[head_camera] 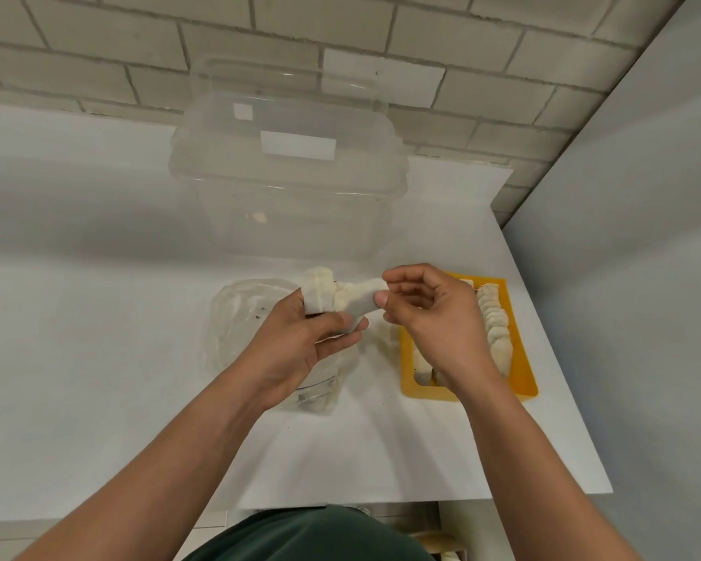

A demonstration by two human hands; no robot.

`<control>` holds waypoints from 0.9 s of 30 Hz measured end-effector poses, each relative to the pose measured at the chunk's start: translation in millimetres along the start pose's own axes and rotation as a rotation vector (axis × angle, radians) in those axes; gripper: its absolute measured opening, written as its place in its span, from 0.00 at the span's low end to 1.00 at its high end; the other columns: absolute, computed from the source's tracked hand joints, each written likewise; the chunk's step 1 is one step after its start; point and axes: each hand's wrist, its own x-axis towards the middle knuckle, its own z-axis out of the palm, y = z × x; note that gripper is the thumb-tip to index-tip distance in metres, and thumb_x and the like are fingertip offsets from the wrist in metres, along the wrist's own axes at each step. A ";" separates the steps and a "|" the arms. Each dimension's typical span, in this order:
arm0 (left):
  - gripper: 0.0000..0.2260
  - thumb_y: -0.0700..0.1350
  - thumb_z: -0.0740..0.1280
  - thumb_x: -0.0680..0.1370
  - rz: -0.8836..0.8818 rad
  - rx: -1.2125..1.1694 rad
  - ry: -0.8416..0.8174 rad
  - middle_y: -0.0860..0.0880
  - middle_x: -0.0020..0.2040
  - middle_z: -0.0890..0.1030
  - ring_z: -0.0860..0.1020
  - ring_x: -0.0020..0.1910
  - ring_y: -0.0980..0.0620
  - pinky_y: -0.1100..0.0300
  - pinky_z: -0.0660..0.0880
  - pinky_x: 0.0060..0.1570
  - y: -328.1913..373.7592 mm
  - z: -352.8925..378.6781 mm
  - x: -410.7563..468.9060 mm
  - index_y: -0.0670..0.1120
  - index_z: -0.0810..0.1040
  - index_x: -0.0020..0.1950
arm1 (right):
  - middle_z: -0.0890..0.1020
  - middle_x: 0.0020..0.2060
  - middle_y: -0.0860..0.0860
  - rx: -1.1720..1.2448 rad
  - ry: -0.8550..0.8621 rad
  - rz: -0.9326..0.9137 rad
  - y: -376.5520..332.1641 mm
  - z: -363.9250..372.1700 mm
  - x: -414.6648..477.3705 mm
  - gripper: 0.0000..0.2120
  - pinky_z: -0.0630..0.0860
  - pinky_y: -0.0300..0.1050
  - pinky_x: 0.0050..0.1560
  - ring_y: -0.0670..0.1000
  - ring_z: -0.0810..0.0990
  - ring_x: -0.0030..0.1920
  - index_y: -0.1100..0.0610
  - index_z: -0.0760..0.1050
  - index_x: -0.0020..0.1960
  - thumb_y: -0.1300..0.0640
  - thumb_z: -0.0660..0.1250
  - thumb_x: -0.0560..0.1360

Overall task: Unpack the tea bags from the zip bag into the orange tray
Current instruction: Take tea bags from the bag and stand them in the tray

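My left hand (300, 342) grips a small bunch of white tea bags (320, 295) above the clear zip bag (235, 317), which lies crumpled on the white table. My right hand (430, 317) pinches one tea bag (359, 297) at its end, between thumb and forefinger, while its other end still sits in the left hand's bunch. The orange tray (523, 374) lies to the right, partly under my right hand, with a row of several tea bags (496, 325) along its right side. A few more tea bags show through the bottom of the zip bag.
A large clear plastic tub (284, 164) with a lid stands behind the zip bag, near the brick wall. The table's right edge runs just past the tray, and its front edge is close to my body.
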 end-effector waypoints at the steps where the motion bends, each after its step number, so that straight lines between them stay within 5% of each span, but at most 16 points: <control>1: 0.13 0.30 0.68 0.79 -0.015 0.016 -0.011 0.38 0.59 0.84 0.85 0.58 0.40 0.54 0.83 0.57 -0.9 1.8 1.1 0.39 0.79 0.62 | 0.86 0.43 0.47 -0.049 0.003 -0.038 -1.8 -3.3 1.3 0.09 0.84 0.45 0.44 0.44 0.84 0.43 0.55 0.84 0.53 0.64 0.76 0.74; 9: 0.14 0.32 0.69 0.79 -0.063 0.087 -0.108 0.36 0.62 0.83 0.85 0.58 0.39 0.55 0.83 0.55 -2.3 17.7 9.7 0.41 0.80 0.65 | 0.85 0.49 0.36 -0.465 -0.131 -0.330 -29.0 -21.9 4.9 0.10 0.76 0.28 0.51 0.36 0.83 0.50 0.49 0.85 0.57 0.59 0.72 0.78; 24: 0.13 0.32 0.70 0.79 -0.040 0.156 -0.142 0.40 0.58 0.85 0.86 0.56 0.40 0.58 0.82 0.55 -5.6 24.3 12.3 0.40 0.81 0.64 | 0.84 0.46 0.40 -0.633 -0.219 -0.264 -29.4 -36.5 7.5 0.07 0.79 0.37 0.49 0.40 0.82 0.45 0.47 0.85 0.55 0.53 0.72 0.78; 27: 0.13 0.32 0.70 0.79 -0.057 0.178 -0.146 0.40 0.58 0.86 0.86 0.57 0.41 0.58 0.82 0.56 -7.3 25.6 12.0 0.41 0.81 0.63 | 0.84 0.41 0.36 -0.663 -0.250 -0.226 -29.6 -43.2 4.7 0.05 0.76 0.31 0.46 0.37 0.81 0.44 0.46 0.86 0.51 0.53 0.71 0.79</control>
